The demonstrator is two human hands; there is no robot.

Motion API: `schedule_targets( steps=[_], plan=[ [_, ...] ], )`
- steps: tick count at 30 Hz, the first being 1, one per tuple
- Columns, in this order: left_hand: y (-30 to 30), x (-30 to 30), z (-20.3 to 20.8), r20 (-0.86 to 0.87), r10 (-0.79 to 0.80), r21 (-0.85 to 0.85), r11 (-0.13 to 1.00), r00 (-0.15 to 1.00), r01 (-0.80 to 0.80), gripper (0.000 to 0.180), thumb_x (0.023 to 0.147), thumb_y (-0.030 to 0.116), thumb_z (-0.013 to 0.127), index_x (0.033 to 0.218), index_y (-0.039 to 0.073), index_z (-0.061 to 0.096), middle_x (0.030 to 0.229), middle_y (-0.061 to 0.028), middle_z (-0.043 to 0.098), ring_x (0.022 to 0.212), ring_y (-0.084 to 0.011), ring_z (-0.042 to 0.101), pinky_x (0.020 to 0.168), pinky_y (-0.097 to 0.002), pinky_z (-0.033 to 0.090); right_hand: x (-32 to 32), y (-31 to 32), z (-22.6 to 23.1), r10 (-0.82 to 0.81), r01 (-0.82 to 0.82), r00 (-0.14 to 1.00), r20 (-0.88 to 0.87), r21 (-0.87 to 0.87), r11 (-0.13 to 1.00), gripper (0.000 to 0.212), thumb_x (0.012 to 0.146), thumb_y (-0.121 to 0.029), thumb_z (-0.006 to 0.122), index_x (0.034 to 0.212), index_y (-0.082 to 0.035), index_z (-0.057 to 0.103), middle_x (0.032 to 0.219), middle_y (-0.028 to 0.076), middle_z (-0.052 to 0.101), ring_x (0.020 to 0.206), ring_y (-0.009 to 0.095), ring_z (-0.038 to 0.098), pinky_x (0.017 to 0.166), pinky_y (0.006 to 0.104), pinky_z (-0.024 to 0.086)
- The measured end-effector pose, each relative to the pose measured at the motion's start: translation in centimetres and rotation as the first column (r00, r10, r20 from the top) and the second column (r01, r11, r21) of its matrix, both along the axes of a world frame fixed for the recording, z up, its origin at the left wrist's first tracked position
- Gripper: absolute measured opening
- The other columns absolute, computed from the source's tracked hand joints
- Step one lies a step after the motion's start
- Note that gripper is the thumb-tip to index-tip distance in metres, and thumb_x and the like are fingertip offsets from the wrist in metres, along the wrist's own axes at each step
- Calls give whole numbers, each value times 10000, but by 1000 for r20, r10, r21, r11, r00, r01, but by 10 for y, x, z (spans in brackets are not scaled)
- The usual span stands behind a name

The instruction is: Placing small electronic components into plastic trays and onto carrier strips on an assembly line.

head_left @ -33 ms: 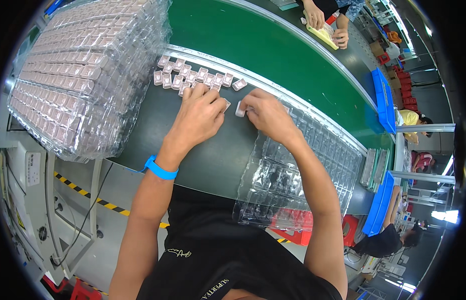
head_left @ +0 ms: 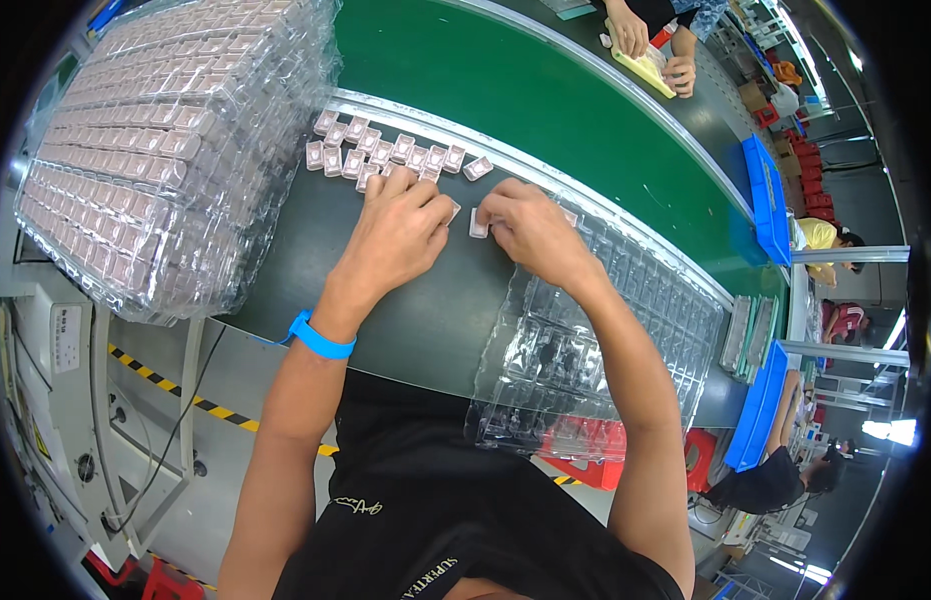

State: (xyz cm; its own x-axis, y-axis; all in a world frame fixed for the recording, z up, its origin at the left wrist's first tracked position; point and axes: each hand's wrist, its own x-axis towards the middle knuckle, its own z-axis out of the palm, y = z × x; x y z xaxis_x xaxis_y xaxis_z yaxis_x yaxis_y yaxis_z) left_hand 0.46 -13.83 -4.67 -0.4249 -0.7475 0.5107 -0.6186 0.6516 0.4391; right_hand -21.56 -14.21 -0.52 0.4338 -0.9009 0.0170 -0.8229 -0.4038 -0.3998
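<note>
My left hand (head_left: 400,222) is closed, its fingers curled down at the near edge of a loose group of small pale-pink rectangular pieces (head_left: 380,152). Between its thumb and forefinger shows part of one such piece (head_left: 454,208). Just to the right, my right hand (head_left: 537,232) pinches another small pink piece with a white edge (head_left: 478,224), held low over the dark worktop (head_left: 425,320). Its fingertips are partly hidden behind the knuckles. Under my right forearm lie clear plastic compartment trays (head_left: 555,350), overhanging the worktop's near edge.
At left stands a tall stack of clear trays (head_left: 165,160) filled with pink pieces. Beyond a metal rail runs a green conveyor belt (head_left: 465,60). Across it, a co-worker's hands (head_left: 653,45) hold a yellow tray (head_left: 643,72). Blue bins (head_left: 757,405) stand at right.
My right hand and the piece in it have shifted very slightly. My left hand stays in place.
</note>
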Motion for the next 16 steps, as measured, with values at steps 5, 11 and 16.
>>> schedule_targets(
  steps=[5, 11, 16],
  plan=[
    [4, -8, -1, 28, -57, 29, 998, 998, 56, 269, 767, 109, 754, 1026, 92, 683, 911, -35, 628, 950, -250, 517, 859, -409, 365, 2, 8, 6, 31, -30, 997, 68, -15, 999, 211, 839, -26, 655, 1047, -59, 637, 1024, 143, 610, 907, 337, 636, 803, 427, 519],
    [6, -13, -8, 20, -64, 62, 996, 998, 62, 463, 776, 142, 761, 1219, 54, 659, 933, -65, 623, 945, -258, 518, 871, -414, 373, 5, 21, 12, -125, 125, 992, 28, -5, 992, 215, 855, -112, 700, 1048, -51, 629, 1035, 149, 616, 885, 328, 644, 768, 436, 510],
    [6, -19, -6, 79, -92, 137, 987, 993, 81, 507, 775, 187, 765, 1260, 89, 657, 985, -87, 623, 964, -276, 528, 892, -436, 377, 4, 28, 5, -143, 144, 985, -93, -4, 990, 179, 867, -121, 688, 1030, -62, 643, 1065, 187, 618, 969, 351, 638, 842, 467, 518]
  ],
)
